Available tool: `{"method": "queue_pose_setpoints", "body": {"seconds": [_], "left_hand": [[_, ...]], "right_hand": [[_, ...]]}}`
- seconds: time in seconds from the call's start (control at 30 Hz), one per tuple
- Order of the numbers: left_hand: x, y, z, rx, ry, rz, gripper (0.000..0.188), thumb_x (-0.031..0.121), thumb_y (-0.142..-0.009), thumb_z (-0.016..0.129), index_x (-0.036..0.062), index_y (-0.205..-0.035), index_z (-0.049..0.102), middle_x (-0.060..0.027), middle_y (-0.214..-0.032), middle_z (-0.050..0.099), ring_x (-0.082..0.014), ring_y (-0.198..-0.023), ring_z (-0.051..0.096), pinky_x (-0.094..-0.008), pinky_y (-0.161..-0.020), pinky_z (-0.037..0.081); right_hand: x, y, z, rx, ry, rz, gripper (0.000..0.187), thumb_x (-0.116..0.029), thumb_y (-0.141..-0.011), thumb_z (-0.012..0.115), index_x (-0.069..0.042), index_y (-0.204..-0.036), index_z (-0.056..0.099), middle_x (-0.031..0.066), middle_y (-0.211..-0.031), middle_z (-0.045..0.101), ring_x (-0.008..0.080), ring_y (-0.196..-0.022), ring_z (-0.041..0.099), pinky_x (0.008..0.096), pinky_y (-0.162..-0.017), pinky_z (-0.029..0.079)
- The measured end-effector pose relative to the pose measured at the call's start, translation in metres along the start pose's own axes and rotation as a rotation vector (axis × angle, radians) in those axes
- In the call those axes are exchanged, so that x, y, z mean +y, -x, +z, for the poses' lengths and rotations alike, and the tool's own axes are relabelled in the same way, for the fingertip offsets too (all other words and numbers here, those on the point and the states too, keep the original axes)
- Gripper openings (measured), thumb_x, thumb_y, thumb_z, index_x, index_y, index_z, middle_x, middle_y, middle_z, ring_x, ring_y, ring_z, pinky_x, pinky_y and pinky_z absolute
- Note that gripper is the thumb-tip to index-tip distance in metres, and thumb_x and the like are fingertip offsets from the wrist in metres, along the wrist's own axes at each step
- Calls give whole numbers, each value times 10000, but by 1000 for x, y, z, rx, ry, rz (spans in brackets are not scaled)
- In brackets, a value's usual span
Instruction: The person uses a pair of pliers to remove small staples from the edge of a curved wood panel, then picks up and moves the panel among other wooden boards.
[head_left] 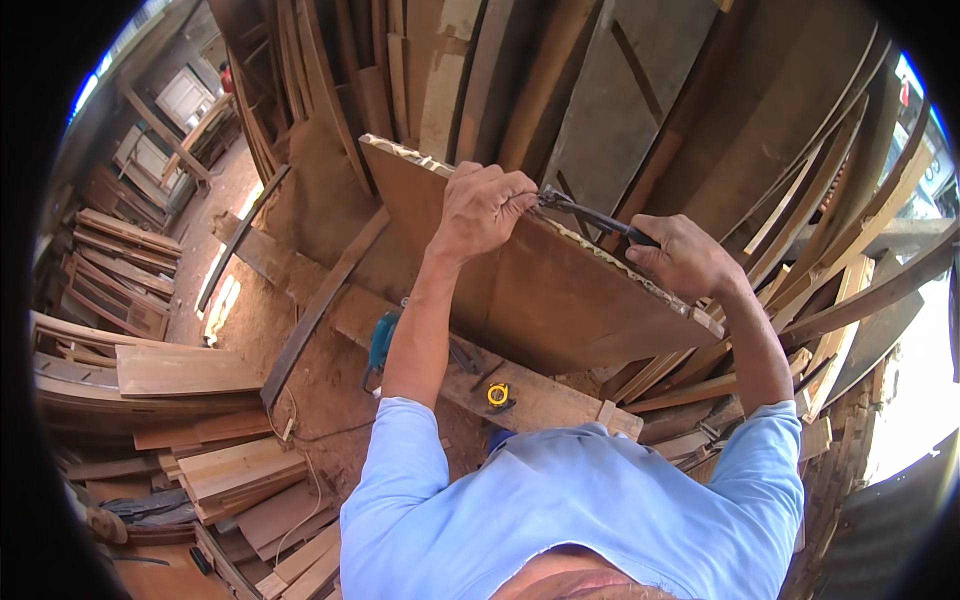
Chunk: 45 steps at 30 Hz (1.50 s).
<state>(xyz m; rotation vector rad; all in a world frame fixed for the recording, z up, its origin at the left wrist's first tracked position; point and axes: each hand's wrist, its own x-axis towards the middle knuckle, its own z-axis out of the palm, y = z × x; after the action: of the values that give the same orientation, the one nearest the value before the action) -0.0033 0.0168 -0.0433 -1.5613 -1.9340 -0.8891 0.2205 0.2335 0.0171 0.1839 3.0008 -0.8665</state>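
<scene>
A brown wooden panel stands on edge in front of me, its narrow top edge rough with pale, ragged bits. My left hand is closed over that edge, thumb and fingers pinched together. What they pinch is hidden or too small to name. Wrapped round the black grip of a hammer is my right hand. The hammer lies low along the top edge, its dark metal head right beside my left fingertips. Whether the head touches the panel I cannot tell.
Below the panel, a plank carries a yellow tape measure. A teal power tool sits by my left forearm. Tall boards lean behind the panel. Stacked timber lies at left, and more lumber crowds the right.
</scene>
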Motion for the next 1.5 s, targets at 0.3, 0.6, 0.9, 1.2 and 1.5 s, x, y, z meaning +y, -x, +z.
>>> {"method": "queue_pose_setpoints", "body": {"seconds": [0.3, 0.6, 0.9, 1.2, 1.5], "left_hand": [[10, 8, -8, 163, 24, -84, 93, 190, -937, 665, 155, -851, 666, 22, -685, 677, -217, -681, 647, -363, -736, 437], [22, 29, -15, 425, -115, 2, 63, 95, -928, 645, 128, -876, 657, -2, -770, 707, -229, -760, 658, -365, -826, 442], [-5, 12, 16, 441, -202, -13, 70, 135, -943, 624, 124, -889, 667, -19, -836, 724, -254, -831, 674, -392, -833, 435], [60, 48, 25, 417, 668, -343, 52, 76, -980, 654, 58, -946, 689, -17, -1001, 667, -60, -834, 574, -229, -747, 465], [94, 352, 66, -28, 1036, -1046, 116, 96, -950, 647, 29, -1043, 662, 13, -887, 618, -66, -754, 546, -260, -672, 464]], "right_hand": [[45, 23, 3, -165, -589, -79, 227, -210, -1011, 606, 1, -1054, 680, -20, -870, 639, 67, -802, 529, 259, -708, 452], [117, 89, 45, 233, -883, 82, 289, -225, -1033, 597, 14, -1188, 645, 52, -1006, 727, 94, -869, 605, 268, -822, 509], [223, 131, 171, 645, -1249, 594, 195, -202, -1025, 583, -28, -1098, 634, 102, -965, 747, 143, -737, 685, 269, -615, 575], [239, 174, 298, 762, -1350, 899, 193, -203, -996, 583, -18, -965, 626, 114, -849, 738, 154, -573, 632, 276, -428, 470], [178, 179, 429, 156, -246, 771, 327, -281, -879, 603, 24, -919, 715, 216, -855, 727, 324, -797, 702, 427, -720, 539]]}}
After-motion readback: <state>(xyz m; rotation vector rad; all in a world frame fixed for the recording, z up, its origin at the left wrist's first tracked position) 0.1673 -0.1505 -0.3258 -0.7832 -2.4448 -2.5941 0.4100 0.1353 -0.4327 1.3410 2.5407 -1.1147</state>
